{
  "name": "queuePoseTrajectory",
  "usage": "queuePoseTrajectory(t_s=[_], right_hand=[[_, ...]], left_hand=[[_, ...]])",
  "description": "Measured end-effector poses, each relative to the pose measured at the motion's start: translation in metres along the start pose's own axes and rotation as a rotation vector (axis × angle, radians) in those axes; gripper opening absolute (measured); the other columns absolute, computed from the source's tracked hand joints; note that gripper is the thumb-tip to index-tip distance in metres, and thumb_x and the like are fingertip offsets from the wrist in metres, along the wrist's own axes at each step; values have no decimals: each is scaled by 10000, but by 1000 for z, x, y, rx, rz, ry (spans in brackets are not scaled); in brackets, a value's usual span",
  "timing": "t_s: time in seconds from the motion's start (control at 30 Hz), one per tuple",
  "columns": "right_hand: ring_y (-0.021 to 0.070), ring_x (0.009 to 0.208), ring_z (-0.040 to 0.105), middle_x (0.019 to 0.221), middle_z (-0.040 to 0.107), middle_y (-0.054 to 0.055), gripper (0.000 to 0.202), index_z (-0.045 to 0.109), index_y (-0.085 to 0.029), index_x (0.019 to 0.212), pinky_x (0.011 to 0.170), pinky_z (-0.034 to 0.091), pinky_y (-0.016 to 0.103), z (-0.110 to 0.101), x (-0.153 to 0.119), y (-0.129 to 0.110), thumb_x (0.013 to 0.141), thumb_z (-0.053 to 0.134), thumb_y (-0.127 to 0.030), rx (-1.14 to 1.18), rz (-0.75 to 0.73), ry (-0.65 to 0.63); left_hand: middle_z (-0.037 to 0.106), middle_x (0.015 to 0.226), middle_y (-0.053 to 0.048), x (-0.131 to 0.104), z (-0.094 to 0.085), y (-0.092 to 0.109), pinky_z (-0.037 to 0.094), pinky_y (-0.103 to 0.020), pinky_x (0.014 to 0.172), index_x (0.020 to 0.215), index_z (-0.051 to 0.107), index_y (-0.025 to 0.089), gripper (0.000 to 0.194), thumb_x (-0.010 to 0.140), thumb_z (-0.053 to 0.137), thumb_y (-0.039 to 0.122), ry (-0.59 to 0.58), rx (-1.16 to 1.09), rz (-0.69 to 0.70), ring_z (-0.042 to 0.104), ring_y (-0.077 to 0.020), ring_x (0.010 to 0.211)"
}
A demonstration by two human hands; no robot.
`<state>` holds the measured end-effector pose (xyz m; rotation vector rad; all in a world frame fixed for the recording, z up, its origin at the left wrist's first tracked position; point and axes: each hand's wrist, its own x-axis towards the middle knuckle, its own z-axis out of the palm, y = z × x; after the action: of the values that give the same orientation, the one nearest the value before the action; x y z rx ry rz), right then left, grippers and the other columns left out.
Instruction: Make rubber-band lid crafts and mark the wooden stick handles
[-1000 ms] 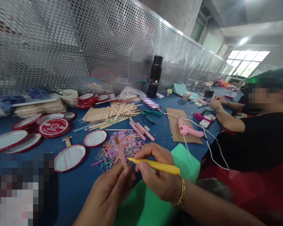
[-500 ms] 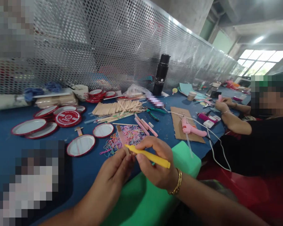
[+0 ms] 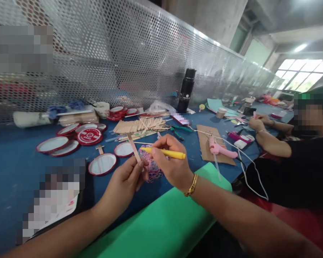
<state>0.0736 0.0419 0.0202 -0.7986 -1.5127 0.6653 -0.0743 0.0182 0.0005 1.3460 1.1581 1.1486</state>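
Observation:
My left hand (image 3: 129, 175) pinches the lower end of a flat wooden stick (image 3: 134, 147), which stands tilted above the table and looks partly pinkish. In my right hand (image 3: 172, 163) is a yellow marker (image 3: 169, 153), its tip pointing left, a little to the right of the stick. Behind both hands lies a tangle of colourful thin strands (image 3: 154, 172), partly covered by them. Left of my hands, a white round lid with a red rim (image 3: 102, 164) lies flat, and another such lid (image 3: 123, 149) is just behind the stick.
Red-rimmed lids (image 3: 52, 144), wooden sticks (image 3: 140, 125), green-handled pliers (image 3: 177, 132) and a black bottle (image 3: 186, 91) stand or lie behind. At right are a pink glue gun (image 3: 222, 150) on cardboard (image 3: 204, 138) and a person's hands (image 3: 257, 123). Something green (image 3: 161, 222) lies in front.
The marker has moved up and off the stick, leaving a gap between them. My left hand has shifted left, and more of the stick shows. The whole view has shifted slightly.

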Motion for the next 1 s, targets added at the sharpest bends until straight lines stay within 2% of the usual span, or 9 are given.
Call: queuePoseTrajectory(t_s=[0.17, 0.43, 0.63, 1.0], right_hand=[[149, 660, 608, 683, 638, -8, 105, 578, -220, 719, 656, 514, 304, 6, -12, 15, 811, 628, -228, -174, -115, 20], [177, 712, 613, 691, 645, 2, 133, 579, -227, 741, 814, 513, 398, 4, -12, 17, 872, 583, -246, -223, -190, 3], [183, 723, 605, 694, 637, 9, 141, 589, -221, 735, 751, 510, 372, 5, -14, 16, 869, 587, -264, -210, -149, -16], [174, 719, 597, 689, 625, 5, 149, 587, -215, 716, 735, 483, 339, 7, -13, 18, 862, 584, -243, -216, -151, -6]], left_hand=[[591, 593, 26, 1, -3, -1, 301, -219, 432, 690, 602, 193, 396, 871, 611, 545, -36, 56, 35, 394, -85, 428], [628, 651, 12, 1, -3, -8, 315, -209, 411, 747, 602, 186, 398, 886, 595, 559, -103, 40, 10, 440, -77, 412], [629, 642, 12, 1, -3, -7, 334, -205, 411, 727, 595, 188, 393, 891, 595, 546, -94, 57, 2, 452, -76, 410], [631, 642, 10, 3, -3, -13, 339, -201, 397, 745, 611, 184, 407, 890, 574, 563, -116, 59, 31, 455, -80, 410]])
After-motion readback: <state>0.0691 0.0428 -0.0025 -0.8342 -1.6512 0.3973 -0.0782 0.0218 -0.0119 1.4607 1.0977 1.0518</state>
